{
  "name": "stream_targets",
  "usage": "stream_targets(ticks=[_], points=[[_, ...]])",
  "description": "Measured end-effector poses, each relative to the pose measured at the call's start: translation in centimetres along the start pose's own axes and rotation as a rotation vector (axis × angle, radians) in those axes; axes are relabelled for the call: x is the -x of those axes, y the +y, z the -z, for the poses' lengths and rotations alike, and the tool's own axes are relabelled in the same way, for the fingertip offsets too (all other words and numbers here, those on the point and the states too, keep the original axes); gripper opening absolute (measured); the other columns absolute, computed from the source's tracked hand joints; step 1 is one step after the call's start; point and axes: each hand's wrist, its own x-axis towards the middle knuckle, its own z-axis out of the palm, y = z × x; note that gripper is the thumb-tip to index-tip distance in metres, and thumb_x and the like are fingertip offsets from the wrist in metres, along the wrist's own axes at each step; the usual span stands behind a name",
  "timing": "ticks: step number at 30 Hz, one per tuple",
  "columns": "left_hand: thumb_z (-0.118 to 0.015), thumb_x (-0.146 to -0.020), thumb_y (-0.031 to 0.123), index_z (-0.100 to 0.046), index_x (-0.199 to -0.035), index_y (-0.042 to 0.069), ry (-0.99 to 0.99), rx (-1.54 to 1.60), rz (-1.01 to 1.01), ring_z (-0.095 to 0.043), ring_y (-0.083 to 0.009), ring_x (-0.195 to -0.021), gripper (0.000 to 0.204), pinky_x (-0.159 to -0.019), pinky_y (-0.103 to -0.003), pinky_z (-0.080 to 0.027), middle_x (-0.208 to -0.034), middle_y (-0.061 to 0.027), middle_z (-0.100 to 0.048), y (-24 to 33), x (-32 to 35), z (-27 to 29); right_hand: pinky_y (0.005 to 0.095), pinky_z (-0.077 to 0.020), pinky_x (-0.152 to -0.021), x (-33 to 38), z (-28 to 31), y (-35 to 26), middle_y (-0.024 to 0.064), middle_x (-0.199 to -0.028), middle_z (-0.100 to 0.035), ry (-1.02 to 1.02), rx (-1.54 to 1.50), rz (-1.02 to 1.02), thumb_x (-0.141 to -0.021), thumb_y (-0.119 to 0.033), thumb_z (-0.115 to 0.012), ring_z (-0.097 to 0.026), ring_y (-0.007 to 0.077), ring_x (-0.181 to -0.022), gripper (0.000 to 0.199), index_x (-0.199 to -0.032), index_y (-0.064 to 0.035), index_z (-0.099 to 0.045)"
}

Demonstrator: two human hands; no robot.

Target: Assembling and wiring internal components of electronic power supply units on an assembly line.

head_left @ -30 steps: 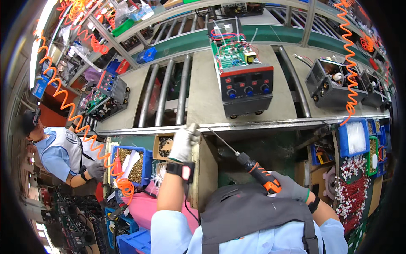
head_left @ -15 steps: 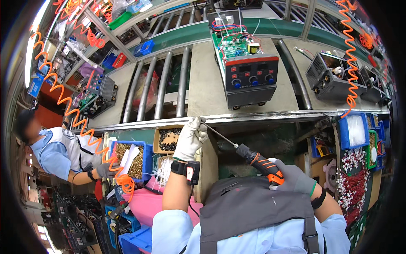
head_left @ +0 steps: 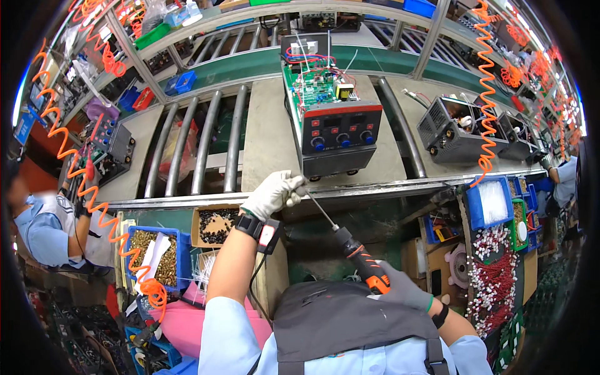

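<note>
My right hand (head_left: 405,289), in a grey glove, grips the handle of a black and orange power screwdriver (head_left: 369,270). Its long thin bit (head_left: 322,209) points up and left to my left hand (head_left: 275,194). That hand wears a white glove, its fingers pinched at the bit's tip; any small part between them is hidden. Just beyond the fingers, on a board over the conveyor, stands an open machine unit (head_left: 340,137) with a red-edged black front panel, blue knobs and an exposed green circuit board (head_left: 315,87).
A blue bin of brass-coloured parts (head_left: 165,265) and a cardboard box of black parts (head_left: 215,226) sit left. At right are a blue bin of clear pieces (head_left: 490,203), red-and-white wire leads (head_left: 497,275) and grey housings (head_left: 459,131). Orange coiled hoses (head_left: 487,100) hang at both sides. Co-workers stand on both sides.
The whole view has swung, so the bench and unit appear farther left. My hands stay together at the bit's tip. The left co-worker's hand has gone from beside the blue bin toward another unit.
</note>
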Motion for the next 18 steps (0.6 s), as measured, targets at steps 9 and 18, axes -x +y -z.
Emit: stream_targets(ticks=[9, 18], points=[[-0.049, -0.099, 0.028, -0.062, -0.107, 0.003, -0.007, -0.109, -0.097, -0.051, -0.0047, -0.054, 0.029, -0.048, -0.018, -0.040, -0.069, 0.0020, -0.056, -1.6, -3.4, -3.0, 0.0280, -0.0495, -0.057, -4.2, -3.1, -2.4, 0.0040, -0.084, -0.052, 0.084, -0.481, -0.078, -0.075, -0.012, -0.075, -0.057, 0.0110, -0.062, 0.070, -0.132, -0.0072, -0.034], [-0.049, -0.098, 0.031, -0.061, -0.108, 0.002, 0.057, -0.321, -0.167, -0.055, -0.0067, -0.055, 0.033, -0.048, -0.021, -0.043, -0.072, -0.0023, -0.060, -1.3, -3.2, -1.8, 0.0294, -0.0512, -0.055, -5.1, -4.2, -3.0, 0.0059, -0.083, -0.055, -0.007, -0.739, -0.095, -0.077, -0.007, -0.070, -0.058, 0.0134, -0.061, 0.064, -0.130, -0.0086, -0.034]])
